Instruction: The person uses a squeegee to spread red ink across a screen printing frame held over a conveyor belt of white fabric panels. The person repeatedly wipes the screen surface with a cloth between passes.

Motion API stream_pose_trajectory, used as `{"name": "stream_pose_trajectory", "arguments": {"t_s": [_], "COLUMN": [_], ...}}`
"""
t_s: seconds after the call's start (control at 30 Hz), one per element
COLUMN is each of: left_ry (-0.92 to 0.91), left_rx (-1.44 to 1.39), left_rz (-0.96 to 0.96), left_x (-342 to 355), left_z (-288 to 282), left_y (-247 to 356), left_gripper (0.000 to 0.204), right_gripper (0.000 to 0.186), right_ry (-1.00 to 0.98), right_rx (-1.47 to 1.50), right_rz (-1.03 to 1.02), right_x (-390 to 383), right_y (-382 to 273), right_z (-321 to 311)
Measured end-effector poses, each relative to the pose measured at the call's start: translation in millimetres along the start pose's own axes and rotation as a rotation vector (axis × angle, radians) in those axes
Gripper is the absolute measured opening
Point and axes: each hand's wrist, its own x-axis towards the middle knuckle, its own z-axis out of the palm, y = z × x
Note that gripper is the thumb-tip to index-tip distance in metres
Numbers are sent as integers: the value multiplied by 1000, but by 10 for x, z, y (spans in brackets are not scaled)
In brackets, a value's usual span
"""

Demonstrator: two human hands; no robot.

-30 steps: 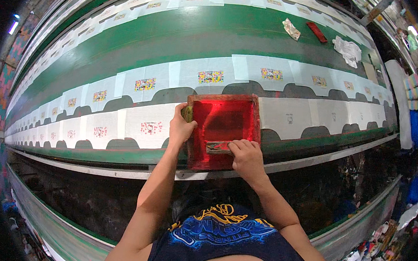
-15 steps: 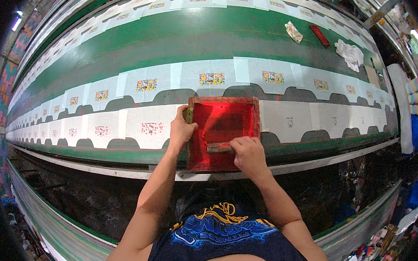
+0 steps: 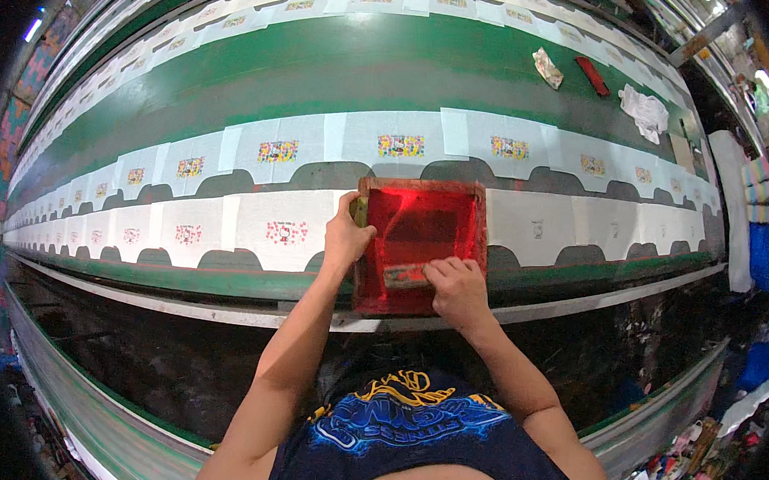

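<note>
A red screen-printing frame (image 3: 430,225) lies on the near row of white fabric pieces, in front of me. My left hand (image 3: 346,239) grips its left side bar, thumb over the wood. Inside the frame, near its lower edge, is a squeegee (image 3: 404,275), and my right hand (image 3: 458,290) is closed on its right end. The cloth under the frame is hidden. Left of the frame, a white piece (image 3: 283,228) carries a red and black print; pieces to the right, such as this one (image 3: 541,226), show only a small dark print.
Light blue printed pieces (image 3: 400,143) line the row behind. On the green table (image 3: 325,66) at the far right lie a crumpled cloth (image 3: 547,69), a red block-like thing (image 3: 591,76) and a white rag (image 3: 644,114). A pale rail (image 3: 210,305) edges the table; scraps (image 3: 680,475) pile up lower right.
The view has shifted slightly, so the table and prints sit a little differently. The squeegee is still near the frame's lower edge, and both hands keep their grips.
</note>
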Motion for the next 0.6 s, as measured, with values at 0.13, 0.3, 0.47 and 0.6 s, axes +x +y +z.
{"name": "stream_pose_trajectory", "arguments": {"t_s": [0.13,0.3,0.47,0.6], "left_ry": [-2,-10,-14,-13], "left_rx": [-23,-27,-20,-48], "left_rz": [4,44,-29,-32], "left_x": [17,37,-3,-31], "left_z": [16,29,-26,-5], "left_y": [-56,-68,-1,53], "left_gripper": [77,76,74,73], "right_gripper": [22,25,28,35], "right_ry": [-28,35,26,10], "right_rx": [6,-61,-102,-74], "right_rz": [8,59,82,51], "right_x": [134,840,643,-41], "right_y": [103,459,260,-46], "right_z": [-73,19,84,70]}}
